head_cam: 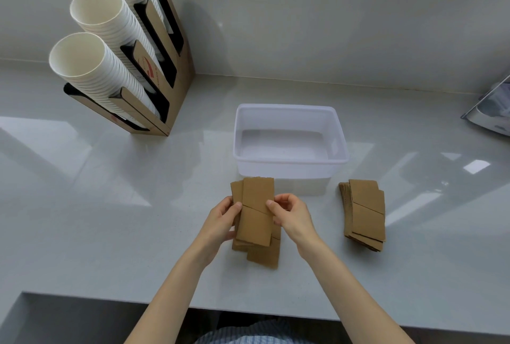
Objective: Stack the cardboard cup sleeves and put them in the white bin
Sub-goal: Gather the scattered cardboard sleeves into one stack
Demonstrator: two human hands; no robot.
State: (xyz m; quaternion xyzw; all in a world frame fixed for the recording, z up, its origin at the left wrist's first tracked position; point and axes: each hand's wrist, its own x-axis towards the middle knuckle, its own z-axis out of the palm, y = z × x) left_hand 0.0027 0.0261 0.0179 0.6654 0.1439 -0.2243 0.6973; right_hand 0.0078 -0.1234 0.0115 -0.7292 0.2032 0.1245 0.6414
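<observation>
Both my hands hold an uneven bunch of flat brown cardboard cup sleeves point(256, 219) just in front of the white bin point(289, 163). My left hand point(220, 222) grips the bunch's left edge, thumb on top. My right hand point(289, 212) pinches the right edge of the top sleeve. Some lower sleeves stick out at the bottom and left. The bin is open and has nothing inside. A second pile of sleeves point(364, 214) lies on the counter to the right, untouched.
A cardboard cup dispenser point(154, 81) with three leaning stacks of white paper cups point(91, 62) stands at the back left. A metal object point(494, 111) sits at the right edge. The grey counter's front edge point(193, 305) runs below my forearms.
</observation>
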